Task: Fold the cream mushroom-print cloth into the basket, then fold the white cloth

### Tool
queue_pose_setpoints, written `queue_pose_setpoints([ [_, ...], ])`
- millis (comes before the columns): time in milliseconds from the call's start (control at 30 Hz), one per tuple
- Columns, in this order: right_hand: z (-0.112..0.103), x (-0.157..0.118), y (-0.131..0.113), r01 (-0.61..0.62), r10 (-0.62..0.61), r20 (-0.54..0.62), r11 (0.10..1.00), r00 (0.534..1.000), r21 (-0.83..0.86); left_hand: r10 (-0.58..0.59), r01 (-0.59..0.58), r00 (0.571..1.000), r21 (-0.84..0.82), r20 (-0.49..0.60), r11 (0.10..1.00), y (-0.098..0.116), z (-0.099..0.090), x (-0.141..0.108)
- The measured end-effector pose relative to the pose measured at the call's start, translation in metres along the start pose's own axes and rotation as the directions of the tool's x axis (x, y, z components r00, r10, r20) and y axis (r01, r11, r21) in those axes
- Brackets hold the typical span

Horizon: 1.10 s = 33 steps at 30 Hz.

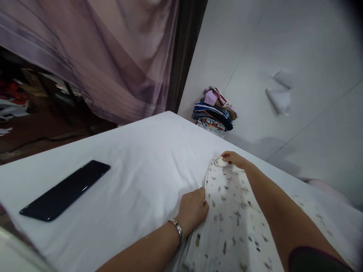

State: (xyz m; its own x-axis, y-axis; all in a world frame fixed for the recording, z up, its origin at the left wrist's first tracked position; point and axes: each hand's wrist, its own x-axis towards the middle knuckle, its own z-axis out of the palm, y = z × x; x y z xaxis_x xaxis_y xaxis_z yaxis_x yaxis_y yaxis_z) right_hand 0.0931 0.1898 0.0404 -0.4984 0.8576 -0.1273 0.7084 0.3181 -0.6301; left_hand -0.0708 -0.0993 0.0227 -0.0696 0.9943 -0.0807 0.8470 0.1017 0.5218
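A white cloth with small plant and palm prints (227, 211) lies folded on a white-covered surface (141, 158). My left hand (194, 209), a silver band at its wrist, is closed at the cloth's left edge, its fingertips partly hidden. Farther up, my right hand (234, 158) pinches the cloth's far end, where the fabric bunches a little. Both hands touch the same piece, the left one nearer to me.
A flat glossy black slab with rounded corners (66, 190) lies on the left. Beyond the far edge sits a pile of folded clothes (214, 111) on the pale floor, with a crumpled white piece (279, 92) farther right. A pink curtain (113, 53) hangs at upper left.
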Motion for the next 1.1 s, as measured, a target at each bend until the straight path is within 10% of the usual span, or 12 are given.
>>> queue_pose_setpoints([
  [133, -0.007, -0.002, -0.006, -0.095, 0.075, 0.177, 0.989, 0.981, 0.111, -0.008, 0.009, 1.000, -0.009, 0.018, 1.000, 0.000, -0.001, 0.000],
  [467, 0.018, 0.027, 0.001, -0.031, 0.031, -0.073, 1.000, 0.997, -0.003, 0.008, -0.008, 1.000, -0.001, -0.013, 1.000, -0.001, 0.002, 0.000],
  [1100, 0.021, 0.048, -0.002, -0.064, 0.021, -0.162, 0.962, 0.987, -0.264, -0.003, 0.003, 1.000, 0.007, -0.012, 1.000, 0.000, 0.001, 0.001],
])
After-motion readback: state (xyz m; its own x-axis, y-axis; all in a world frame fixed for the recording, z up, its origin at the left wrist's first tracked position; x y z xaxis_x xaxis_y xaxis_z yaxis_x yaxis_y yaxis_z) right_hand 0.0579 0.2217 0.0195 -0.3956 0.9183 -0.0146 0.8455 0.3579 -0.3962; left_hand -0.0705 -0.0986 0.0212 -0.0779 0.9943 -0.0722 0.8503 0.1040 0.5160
